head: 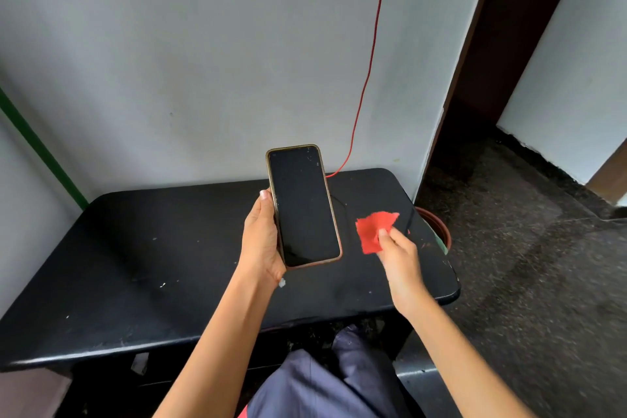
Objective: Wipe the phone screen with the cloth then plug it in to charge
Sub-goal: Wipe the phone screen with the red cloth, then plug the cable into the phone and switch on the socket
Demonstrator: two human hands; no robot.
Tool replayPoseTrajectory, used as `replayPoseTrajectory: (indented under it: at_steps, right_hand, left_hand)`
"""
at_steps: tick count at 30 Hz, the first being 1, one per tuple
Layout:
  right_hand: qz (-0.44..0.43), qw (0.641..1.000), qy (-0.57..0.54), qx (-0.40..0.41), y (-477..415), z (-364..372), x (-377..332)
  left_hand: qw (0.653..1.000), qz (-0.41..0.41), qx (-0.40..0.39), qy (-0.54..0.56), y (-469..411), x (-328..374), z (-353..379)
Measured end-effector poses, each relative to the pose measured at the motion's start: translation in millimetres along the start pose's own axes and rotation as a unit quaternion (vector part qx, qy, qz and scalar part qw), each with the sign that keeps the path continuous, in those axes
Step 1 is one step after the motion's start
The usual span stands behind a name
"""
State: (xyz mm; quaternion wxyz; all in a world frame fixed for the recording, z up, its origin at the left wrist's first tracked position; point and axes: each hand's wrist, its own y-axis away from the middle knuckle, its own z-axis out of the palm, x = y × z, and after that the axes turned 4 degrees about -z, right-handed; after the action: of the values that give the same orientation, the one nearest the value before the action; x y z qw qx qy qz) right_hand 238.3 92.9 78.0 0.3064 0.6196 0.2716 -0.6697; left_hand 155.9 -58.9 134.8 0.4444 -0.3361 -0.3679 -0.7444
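My left hand (261, 241) holds a phone (303, 205) with a dark screen and a gold-pink rim, upright above the black table (152, 265), screen facing me. To its right, my right hand (400, 254) pinches a small red cloth (373, 229), a short gap away from the phone's lower right corner. A red charging cable (369, 54) hangs down the grey wall and reaches the tabletop behind the phone; its plug end is hidden by the phone.
The table stands against a grey wall. A reddish-brown pot (439, 227) sits on the floor by the table's right edge. A green stripe (40, 149) runs down the left wall. A dark doorway opens at the right. My knee (339, 377) is under the table's front edge.
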Motion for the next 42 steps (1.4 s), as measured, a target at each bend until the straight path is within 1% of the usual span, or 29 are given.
replayPoseTrajectory:
  at_steps: [1, 2, 3, 4, 5, 6, 8, 10, 13, 16, 18, 21, 22, 25, 29, 31, 33, 36, 37, 39, 42]
  right_hand:
    - [0.105, 0.987, -0.124, 0.013, -9, -8, 8]
    - [0.185, 0.960, -0.209, 0.025, -18, -18, 14]
    - [0.231, 0.941, -0.243, 0.041, -27, -28, 21]
    - [0.255, 0.935, -0.240, 0.053, -35, -37, 29]
    - [0.261, 0.940, -0.211, 0.055, -43, -45, 37]
    - [0.262, 0.951, -0.157, 0.055, -51, -53, 47]
    - [0.259, 0.964, -0.026, 0.045, -63, -65, 60]
    - [0.262, 0.961, 0.086, 0.015, -78, -80, 67]
    - [0.242, 0.943, 0.217, -0.069, -95, -100, 67]
    - [0.231, 0.928, 0.271, -0.111, -112, -117, 75]
    - [0.201, 0.914, 0.333, -0.112, -119, -123, 81]
    - [0.140, 0.876, 0.457, -0.068, -123, -126, 88]
    - [0.130, 0.864, 0.483, -0.052, -122, -126, 88]
    - [0.142, 0.848, 0.510, -0.012, -115, -127, 93]
    - [0.165, 0.843, 0.511, 0.034, -107, -129, 95]
    - [0.157, 0.820, 0.548, 0.047, -101, -122, 89]
    - [0.112, 0.790, 0.601, 0.047, -98, -113, 82]
    - [-0.020, 0.777, 0.628, 0.027, -101, -84, 68]
    - [-0.049, 0.783, 0.620, 0.019, -104, -72, 66]
    - [-0.075, 0.803, 0.591, -0.002, -110, -46, 61]
    - [-0.122, 0.805, 0.579, -0.029, -130, -1, 61]
  left_hand:
    - [1.000, -0.004, 0.000, 0.001, -2, -3, 0]
    - [1.000, -0.006, -0.001, -0.002, -4, -6, 0]
    - [1.000, -0.005, -0.003, -0.007, -6, -8, 0]
    - [1.000, -0.004, -0.004, -0.013, -9, -11, 1]
    - [1.000, -0.002, -0.006, -0.020, -12, -15, 2]
    - [1.000, 0.000, -0.009, -0.027, -15, -18, 3]
    - [0.999, 0.001, -0.014, -0.035, -22, -23, 4]
    - [0.999, -0.005, -0.017, -0.042, -34, -31, 8]
    - [0.998, -0.015, -0.022, -0.048, -46, -40, 10]
    - [0.998, -0.023, -0.019, -0.049, -60, -52, 14]
    - [0.998, -0.030, -0.021, -0.049, -65, -56, 17]
    - [0.998, -0.036, -0.017, -0.051, -70, -63, 22]
    - [0.998, -0.037, -0.015, -0.051, -71, -64, 23]
    - [0.998, -0.035, -0.014, -0.046, -72, -66, 24]
    - [0.998, -0.024, -0.019, -0.047, -72, -65, 22]
    - [0.999, -0.020, -0.018, -0.045, -69, -62, 17]
    - [0.999, -0.021, -0.010, -0.041, -69, -60, 13]
    - [0.999, -0.006, 0.007, -0.041, -70, -50, 6]
    - [0.999, -0.002, 0.013, -0.040, -72, -46, 5]
    - [0.999, 0.003, 0.024, -0.040, -78, -38, 4]
    - [0.999, 0.009, 0.032, -0.034, -100, -26, -2]
